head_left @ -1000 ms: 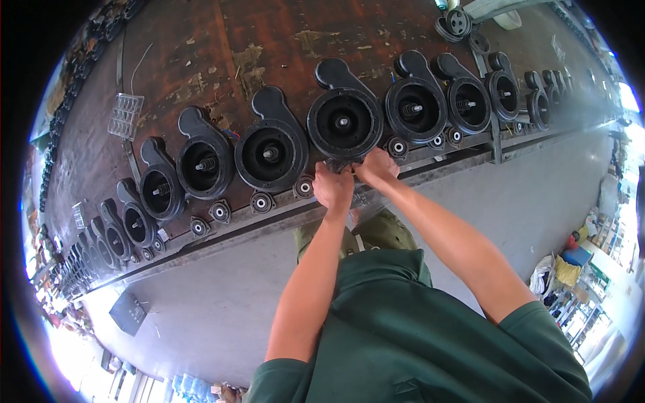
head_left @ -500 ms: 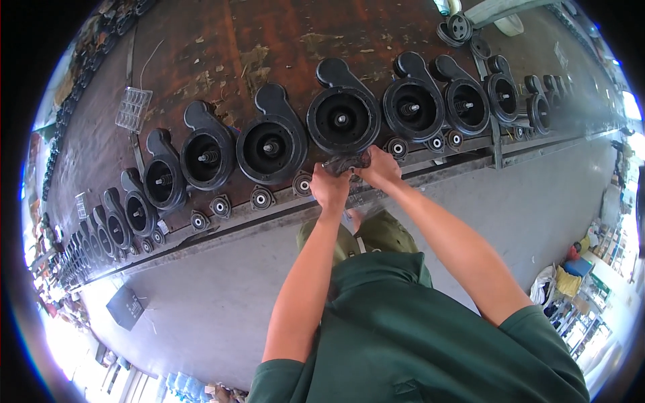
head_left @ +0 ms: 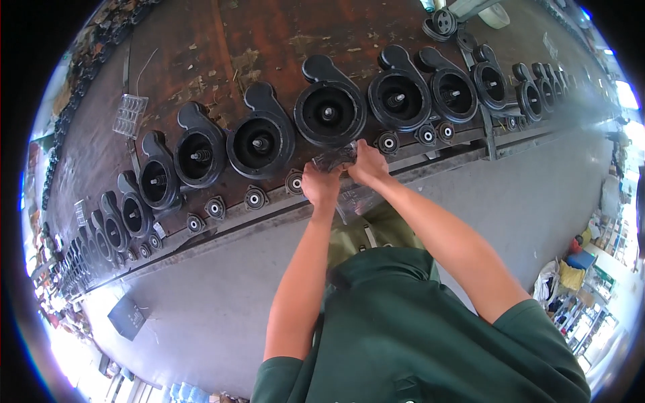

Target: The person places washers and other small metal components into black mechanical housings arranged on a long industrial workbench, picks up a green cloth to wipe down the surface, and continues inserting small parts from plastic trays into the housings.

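Only got the head view here, so counting from that. Two bare hands, both around the middle of the frame: the left hand [head_left: 321,183] and the right hand [head_left: 367,163] are curled tight, thumbs close together, each pinching the same piece of clear crinkly plastic [head_left: 332,160]. That's one piece as far as I can see, bunched up between and above the fists with some hanging below them; can't tell if anything's inside it.

Just above it, at top center, is a black snail-shaped housing [head_left: 307,113] with a shaft in the middle. I count nine big ones in the row: that one, four to its left, four to its right. More shrink toward both sides of the frame, too small to count.

Along the bench edge [head_left: 222,236] there are round flanged bearings [head_left: 256,197]: four near the left hand's side, three right of the right hand, plus littler ones farther out.

Also two clear compartment trays [head_left: 129,115] on the left side and one dark gray box [head_left: 126,318] on the floor, lower left.
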Action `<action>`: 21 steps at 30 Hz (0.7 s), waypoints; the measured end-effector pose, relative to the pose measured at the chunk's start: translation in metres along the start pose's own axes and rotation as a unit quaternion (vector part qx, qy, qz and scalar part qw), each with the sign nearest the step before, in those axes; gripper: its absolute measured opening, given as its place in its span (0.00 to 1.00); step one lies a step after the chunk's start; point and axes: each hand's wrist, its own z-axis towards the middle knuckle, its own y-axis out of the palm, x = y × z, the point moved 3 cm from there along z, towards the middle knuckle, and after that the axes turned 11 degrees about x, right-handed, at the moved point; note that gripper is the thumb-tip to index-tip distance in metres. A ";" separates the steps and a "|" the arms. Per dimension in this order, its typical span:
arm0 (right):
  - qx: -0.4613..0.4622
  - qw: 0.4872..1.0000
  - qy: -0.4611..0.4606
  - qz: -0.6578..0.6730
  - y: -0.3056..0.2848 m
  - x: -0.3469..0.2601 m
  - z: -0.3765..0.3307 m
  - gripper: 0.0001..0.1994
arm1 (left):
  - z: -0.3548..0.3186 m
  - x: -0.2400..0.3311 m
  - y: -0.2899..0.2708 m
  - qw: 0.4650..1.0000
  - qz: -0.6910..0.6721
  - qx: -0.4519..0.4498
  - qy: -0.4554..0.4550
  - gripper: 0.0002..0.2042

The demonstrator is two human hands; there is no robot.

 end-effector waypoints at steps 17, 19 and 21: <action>0.200 0.921 -0.330 0.047 -0.136 0.145 -0.033 0.17 | -0.168 0.063 0.062 0.979 -0.067 -0.087 0.171 0.11; 0.027 0.951 -0.297 0.078 -0.121 0.159 -0.007 0.13 | -0.168 0.082 0.063 0.982 -0.038 -0.103 0.152 0.11; 0.056 0.958 -0.239 0.148 -0.114 0.162 0.013 0.08 | -0.154 0.079 0.059 0.987 -0.026 -0.062 0.146 0.09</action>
